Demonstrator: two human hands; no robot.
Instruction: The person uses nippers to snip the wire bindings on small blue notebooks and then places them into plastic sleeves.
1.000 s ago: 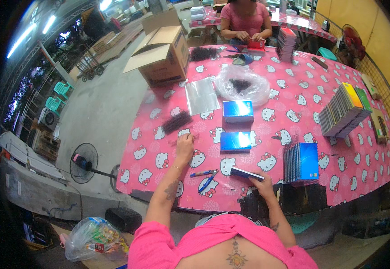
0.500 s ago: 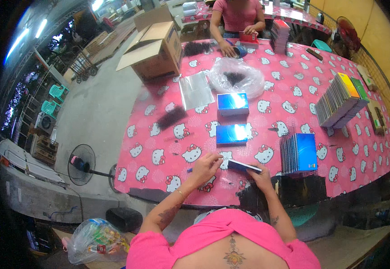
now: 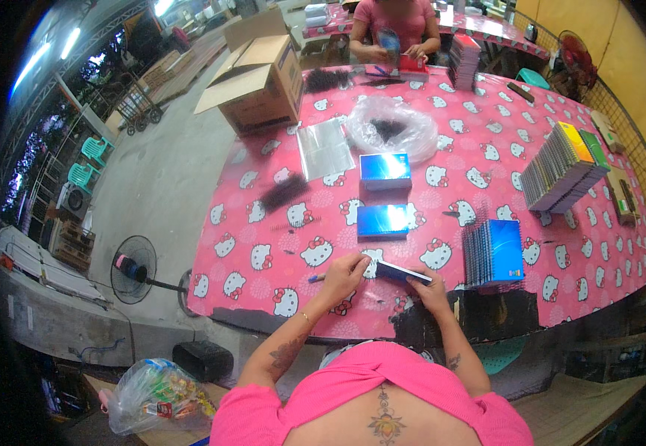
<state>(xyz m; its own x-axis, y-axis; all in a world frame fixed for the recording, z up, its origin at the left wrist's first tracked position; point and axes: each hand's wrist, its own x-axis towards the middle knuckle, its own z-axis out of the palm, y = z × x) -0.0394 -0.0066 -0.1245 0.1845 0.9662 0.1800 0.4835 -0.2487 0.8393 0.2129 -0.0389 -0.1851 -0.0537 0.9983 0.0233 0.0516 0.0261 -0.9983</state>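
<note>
Just in front of me, a small notebook [image 3: 399,273] with a dark cover and white page edges is held tilted above the table. My right hand [image 3: 431,290] is closed around its right end. At its left end, the fingertips of my left hand [image 3: 345,275] are pinched on a thin spiral binding coil, which shows only faintly. A pen [image 3: 316,279] lies beside my left hand. Beyond the notebook stand two stacks of blue-covered notebooks, a nearer stack [image 3: 382,221] and a farther stack [image 3: 385,172]. To the right is a row of spiral-bound blue notebooks [image 3: 495,253].
A pink patterned cloth covers the table [image 3: 263,256]. On it are bundled black coils [image 3: 283,192], clear plastic sheets [image 3: 326,147], a plastic bag [image 3: 412,137], a cardboard box [image 3: 263,93] and yellow-covered notebooks [image 3: 563,167]. Across the table a person [image 3: 396,33] handles notebooks.
My hands stay at the notebook's ends, with only slight shifts of my left fingers. The person opposite has lifted a blue item off the table.
</note>
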